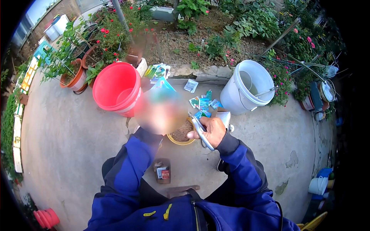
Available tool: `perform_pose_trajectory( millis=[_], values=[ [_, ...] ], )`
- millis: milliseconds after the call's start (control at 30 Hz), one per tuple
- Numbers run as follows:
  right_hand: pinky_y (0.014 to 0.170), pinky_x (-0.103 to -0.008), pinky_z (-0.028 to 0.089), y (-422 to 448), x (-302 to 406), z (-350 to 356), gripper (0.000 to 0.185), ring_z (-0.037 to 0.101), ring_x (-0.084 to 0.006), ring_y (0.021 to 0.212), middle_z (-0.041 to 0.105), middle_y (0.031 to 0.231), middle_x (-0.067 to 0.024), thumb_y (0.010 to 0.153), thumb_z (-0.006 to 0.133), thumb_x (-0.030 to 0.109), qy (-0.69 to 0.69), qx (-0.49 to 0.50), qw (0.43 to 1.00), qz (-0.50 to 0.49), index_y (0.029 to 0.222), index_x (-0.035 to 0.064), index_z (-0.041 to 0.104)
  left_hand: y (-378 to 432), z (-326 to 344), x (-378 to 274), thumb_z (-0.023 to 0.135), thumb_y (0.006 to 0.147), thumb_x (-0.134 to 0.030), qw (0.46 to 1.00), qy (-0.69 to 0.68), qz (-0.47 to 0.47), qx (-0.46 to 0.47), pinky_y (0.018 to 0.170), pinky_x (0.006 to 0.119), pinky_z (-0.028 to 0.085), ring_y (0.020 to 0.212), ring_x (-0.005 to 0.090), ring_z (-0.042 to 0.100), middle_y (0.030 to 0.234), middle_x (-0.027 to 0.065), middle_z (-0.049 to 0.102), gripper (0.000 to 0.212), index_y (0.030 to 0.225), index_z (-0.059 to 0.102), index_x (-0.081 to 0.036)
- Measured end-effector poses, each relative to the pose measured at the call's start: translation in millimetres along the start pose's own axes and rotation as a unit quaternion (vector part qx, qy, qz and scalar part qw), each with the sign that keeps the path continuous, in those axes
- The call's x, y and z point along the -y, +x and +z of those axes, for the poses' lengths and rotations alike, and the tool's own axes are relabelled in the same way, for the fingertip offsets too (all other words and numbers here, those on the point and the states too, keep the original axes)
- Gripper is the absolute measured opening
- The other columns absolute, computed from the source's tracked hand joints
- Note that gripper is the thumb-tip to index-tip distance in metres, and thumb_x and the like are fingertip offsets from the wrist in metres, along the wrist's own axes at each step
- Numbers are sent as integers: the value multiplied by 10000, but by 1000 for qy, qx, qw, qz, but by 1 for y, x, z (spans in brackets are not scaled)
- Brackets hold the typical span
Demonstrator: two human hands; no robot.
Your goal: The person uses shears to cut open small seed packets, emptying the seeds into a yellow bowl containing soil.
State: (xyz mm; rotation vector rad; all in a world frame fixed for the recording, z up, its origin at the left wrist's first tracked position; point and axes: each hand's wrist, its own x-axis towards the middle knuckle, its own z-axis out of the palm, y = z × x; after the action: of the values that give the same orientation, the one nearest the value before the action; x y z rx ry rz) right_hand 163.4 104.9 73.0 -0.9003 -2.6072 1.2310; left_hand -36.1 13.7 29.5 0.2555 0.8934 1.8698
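My left hand [160,115] is raised in front of me inside a blurred patch, so its fingers are hidden. A blue-and-white packet [162,84] shows its pointed top above the blur and appears to be in that hand. My right hand [214,130] grips the pale grey handles of hand shears [203,138], whose tip points up and left. Below and between the hands is a yellow bowl [179,143] with brown, soil-like material [181,132] in it. Several small blue seed packets [204,104] lie on the concrete just beyond my right hand.
A red bucket [115,86] stands ahead left, a white bucket [245,86] with a stick-like tool ahead right. More packets [158,72] and a silver sachet [191,85] lie near the garden-bed curb [202,72]. A small cardboard box [162,180] sits between my legs. Potted plants [74,75] line the left.
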Motion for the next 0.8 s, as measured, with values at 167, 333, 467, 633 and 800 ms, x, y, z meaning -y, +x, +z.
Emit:
perform_pose_trajectory(
  millis=[167,333,467,633,800],
  values=[
    [552,-420,449,2,-4,-1,604,577,-311,538,548,557,-155,666,781,572,11,-12,1000,-3,714,-8,623,-6,9,5,613,922,-94,999,10,-14,29,592,279,474,711,163,603,853,54,637,108,1026,594,-74],
    [548,-416,445,2,-5,-3,615,574,-303,531,543,552,-157,671,776,577,16,-6,1000,4,715,-17,628,-6,11,5,644,900,-107,999,5,-5,35,575,269,479,689,155,623,846,58,647,141,1025,595,-62],
    [549,-413,442,2,-8,-2,620,575,-300,537,543,561,-161,678,772,578,31,-2,1000,2,732,-23,635,-6,11,4,586,934,-78,999,19,-11,44,595,280,470,717,163,594,857,58,634,100,1034,590,-83],
    [500,-361,420,1,-10,-2,556,554,-188,505,542,569,-129,739,781,486,27,3,999,-24,785,-50,639,-6,11,5,582,936,-76,999,18,-9,42,594,282,470,714,164,596,858,61,636,108,1044,585,-83],
    [505,-365,410,1,-6,-3,551,535,-187,504,534,568,-128,748,771,484,38,6,999,-18,780,-51,642,-6,9,6,608,921,-89,998,13,-10,57,595,276,479,708,162,615,859,59,642,133,1049,581,-68]
  ],
)
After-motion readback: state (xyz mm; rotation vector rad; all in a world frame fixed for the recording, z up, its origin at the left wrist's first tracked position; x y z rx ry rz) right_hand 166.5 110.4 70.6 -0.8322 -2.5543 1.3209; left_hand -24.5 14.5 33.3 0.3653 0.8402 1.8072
